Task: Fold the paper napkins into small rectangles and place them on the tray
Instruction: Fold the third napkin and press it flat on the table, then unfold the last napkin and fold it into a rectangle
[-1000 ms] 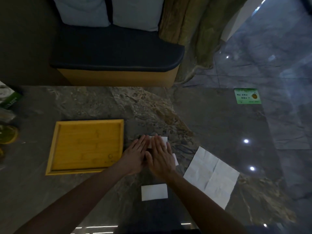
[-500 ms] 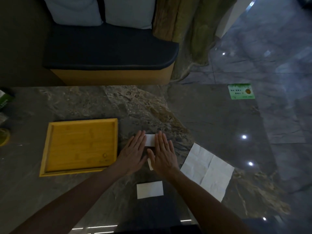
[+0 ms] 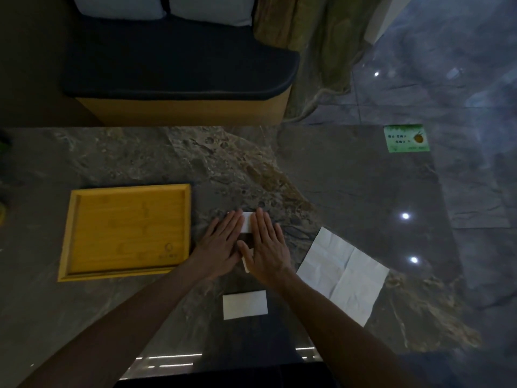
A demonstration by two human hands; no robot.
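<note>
My left hand and my right hand lie flat side by side, fingers straight, pressing on a white napkin on the stone table. Only a strip of that napkin shows between the hands, plus a sliver near my right thumb. A napkin folded into a small rectangle lies nearer to me, below the hands. An unfolded creased napkin lies flat to the right. The bamboo tray sits to the left of my hands with nothing in it.
A green card lies at the table's far right. A dark cushioned bench with pale pillows stands beyond the far table edge. The glossy floor lies to the right of the table.
My hands have stayed flat on the napkin. A second ago they sat close together; now they lie slightly apart, with a strip of napkin showing between them.
</note>
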